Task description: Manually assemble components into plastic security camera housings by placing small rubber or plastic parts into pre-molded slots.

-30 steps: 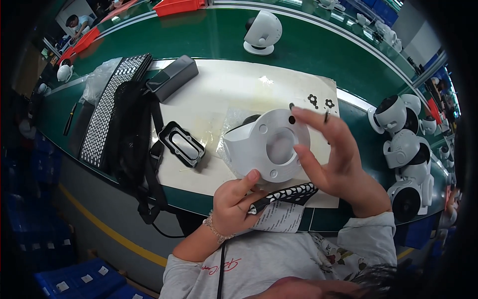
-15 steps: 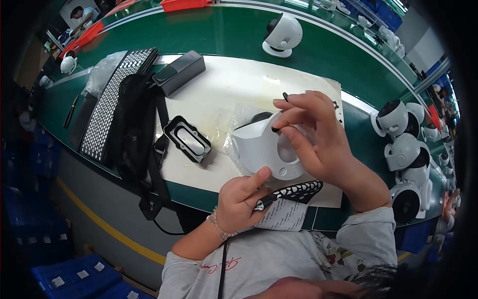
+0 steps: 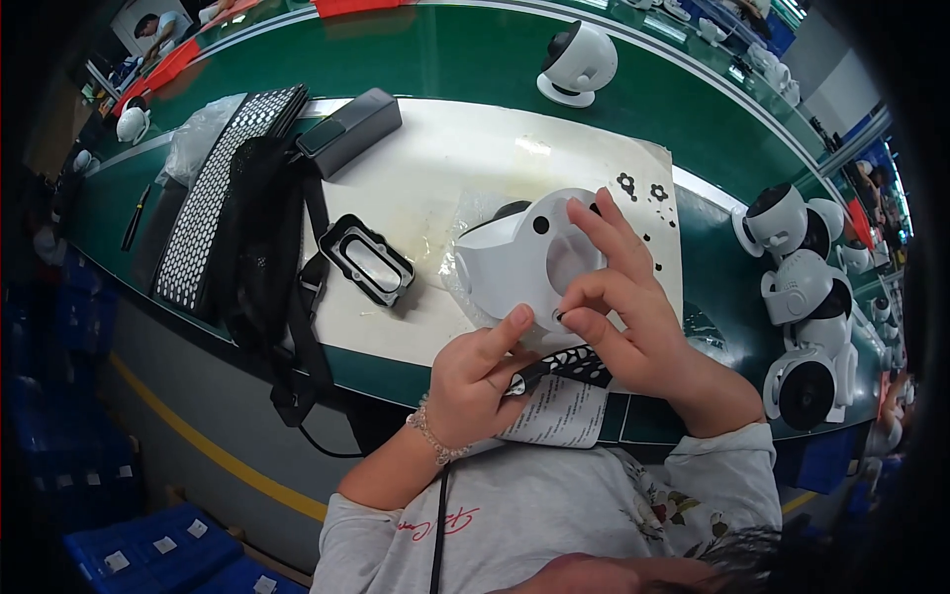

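A white rounded plastic housing (image 3: 500, 272) with a large round recess stands tilted over clear plastic wrap at the middle of the table. My left hand (image 3: 475, 386) steadies its lower edge, index finger extended onto it; a slim dark-handled tool (image 3: 526, 378) is also in that hand. My right hand (image 3: 638, 327) pinches a small black round pad at the housing's lower right, thumb against index. One black round pad (image 3: 540, 225) sits on the housing's upper face. Another black spot shows by a raised right fingertip. Below lies a black sheet with white holes (image 3: 584, 364).
Black pad scraps (image 3: 626, 184) dot the white board (image 3: 435, 129). A black-rimmed tray part (image 3: 366, 259), a grey box (image 3: 351, 132), a black mesh bag (image 3: 262, 228) and a perforated panel (image 3: 203, 208) lie left. Finished-looking white devices (image 3: 807, 297) crowd the right; another (image 3: 579, 62) stands behind.
My right hand has moved down from the housing's top to its lower right. A black round pad now shows on the upper face. My left hand keeps its hold.
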`<action>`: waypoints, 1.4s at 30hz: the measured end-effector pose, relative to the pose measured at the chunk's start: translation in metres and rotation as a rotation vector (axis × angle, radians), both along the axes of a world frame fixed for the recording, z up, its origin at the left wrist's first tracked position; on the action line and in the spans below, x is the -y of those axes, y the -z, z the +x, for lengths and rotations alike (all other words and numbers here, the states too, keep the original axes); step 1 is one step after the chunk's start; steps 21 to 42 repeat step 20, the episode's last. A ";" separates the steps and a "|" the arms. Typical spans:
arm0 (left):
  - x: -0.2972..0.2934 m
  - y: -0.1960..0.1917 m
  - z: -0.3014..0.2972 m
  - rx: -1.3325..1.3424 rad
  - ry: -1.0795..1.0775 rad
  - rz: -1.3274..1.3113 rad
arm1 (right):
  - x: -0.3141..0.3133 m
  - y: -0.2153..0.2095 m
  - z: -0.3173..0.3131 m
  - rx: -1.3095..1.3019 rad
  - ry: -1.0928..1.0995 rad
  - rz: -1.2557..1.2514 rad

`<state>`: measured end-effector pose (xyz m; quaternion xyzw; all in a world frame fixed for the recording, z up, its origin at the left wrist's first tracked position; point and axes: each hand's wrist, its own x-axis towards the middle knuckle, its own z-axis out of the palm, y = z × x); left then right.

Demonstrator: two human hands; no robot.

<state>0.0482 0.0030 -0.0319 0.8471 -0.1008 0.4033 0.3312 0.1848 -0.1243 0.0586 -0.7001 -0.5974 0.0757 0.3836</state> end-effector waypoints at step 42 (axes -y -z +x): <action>0.006 -0.004 -0.003 0.044 -0.103 0.065 | 0.017 0.012 -0.012 0.293 -0.195 0.029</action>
